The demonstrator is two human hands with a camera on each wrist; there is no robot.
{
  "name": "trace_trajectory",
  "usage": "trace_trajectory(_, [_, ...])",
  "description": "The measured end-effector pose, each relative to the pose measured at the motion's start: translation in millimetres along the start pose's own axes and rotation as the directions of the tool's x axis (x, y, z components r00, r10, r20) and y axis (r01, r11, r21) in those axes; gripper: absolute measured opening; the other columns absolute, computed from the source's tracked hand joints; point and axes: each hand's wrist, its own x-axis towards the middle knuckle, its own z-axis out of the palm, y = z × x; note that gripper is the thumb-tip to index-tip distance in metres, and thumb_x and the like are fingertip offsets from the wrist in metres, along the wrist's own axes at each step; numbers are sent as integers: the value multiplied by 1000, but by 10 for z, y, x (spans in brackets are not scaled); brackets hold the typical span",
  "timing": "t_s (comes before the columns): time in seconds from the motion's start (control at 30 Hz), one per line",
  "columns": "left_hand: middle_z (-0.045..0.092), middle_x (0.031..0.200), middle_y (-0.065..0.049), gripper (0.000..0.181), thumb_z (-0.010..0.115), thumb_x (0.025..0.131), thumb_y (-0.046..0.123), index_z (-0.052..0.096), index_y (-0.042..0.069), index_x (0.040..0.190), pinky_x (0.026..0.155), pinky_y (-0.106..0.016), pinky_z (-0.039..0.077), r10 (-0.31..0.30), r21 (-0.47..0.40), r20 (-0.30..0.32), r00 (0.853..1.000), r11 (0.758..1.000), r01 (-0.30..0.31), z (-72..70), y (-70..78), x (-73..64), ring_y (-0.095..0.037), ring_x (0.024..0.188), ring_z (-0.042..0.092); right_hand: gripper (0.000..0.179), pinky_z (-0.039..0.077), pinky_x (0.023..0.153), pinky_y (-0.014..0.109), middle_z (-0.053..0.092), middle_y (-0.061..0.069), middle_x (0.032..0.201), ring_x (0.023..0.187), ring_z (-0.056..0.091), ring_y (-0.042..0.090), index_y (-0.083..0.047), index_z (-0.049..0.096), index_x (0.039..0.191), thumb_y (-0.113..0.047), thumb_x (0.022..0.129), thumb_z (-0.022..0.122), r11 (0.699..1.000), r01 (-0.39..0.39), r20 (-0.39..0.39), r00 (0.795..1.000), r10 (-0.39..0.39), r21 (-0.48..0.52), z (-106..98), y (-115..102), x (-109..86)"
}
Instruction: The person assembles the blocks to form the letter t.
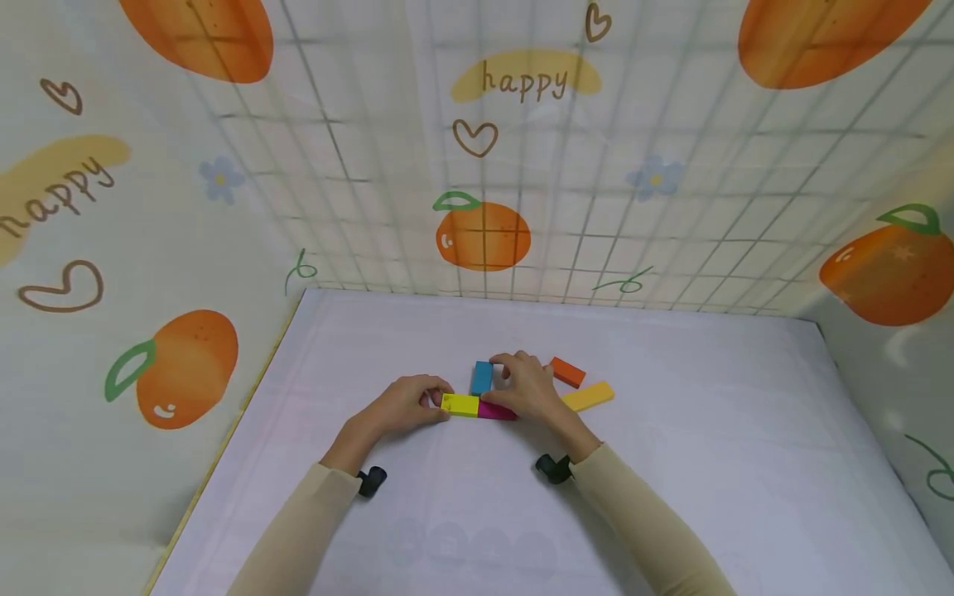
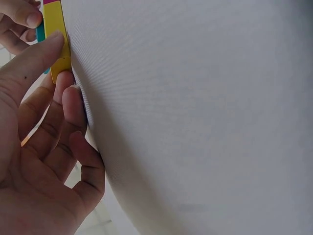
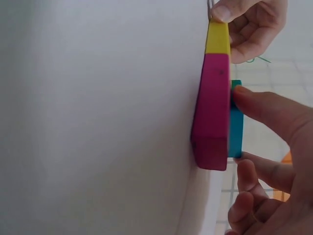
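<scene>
In the head view, a yellow block and a magenta block lie end to end on the white table. My left hand pinches the outer end of the yellow block; the left wrist view has its thumb on the yellow face. Behind this row is a blue block. My right hand holds the blue block between thumb and index finger, close above the magenta block's back edge. The right wrist view shows the magenta block in front of the blue block.
To the right of my right hand lie an orange block and a longer amber block. A printed cloth wall rises behind the white table. Black wrist straps sit below both hands.
</scene>
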Motion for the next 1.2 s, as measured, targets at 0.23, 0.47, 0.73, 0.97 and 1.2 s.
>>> trace_trajectory(0.23, [59,88,7,32,81,86,21,70,18,116,71,-32,48,8,-5,-2,1000,1000,-8,-26,12,-2,-15,77,54,65,35,82,48,58,0,96,94,51,22,-16,61,134,-40,79,84,1000,-1,28,1000,1,1,-6,8,18])
trace_trajectory(0.47, [59,89,7,32,81,86,22,70,19,116,72,-32,48,4,-8,-3,1000,1000,-4,-37,9,-1,-14,78,54,65,35,78,43,58,2,97,92,52,21,-14,60,135,-42,80,83,1000,-10,94,996,9,11,-59,2,45])
trace_trajectory(0.73, [59,88,8,32,81,86,21,70,19,116,70,-31,48,14,-8,-5,1000,1000,-14,-30,3,2,-14,76,54,65,34,77,41,58,3,98,91,52,21,-14,59,135,-41,81,82,1000,-11,133,991,9,12,-74,0,67])
trace_trajectory(0.97, [59,89,8,33,81,86,23,70,19,117,72,-32,49,15,4,-3,1000,1000,-15,-3,-24,9,-14,77,55,68,35,79,42,58,0,98,92,52,20,-13,58,136,-43,80,82,1000,-15,125,992,13,11,-46,15,66])
trace_trajectory(1.2, [59,89,7,33,81,86,23,70,20,117,72,-33,49,2,-1,-9,1000,1000,-2,19,-27,-2,-16,78,54,66,36,79,42,58,1,98,91,53,20,-12,57,138,-40,82,82,1000,10,88,996,-12,23,-52,-5,12])
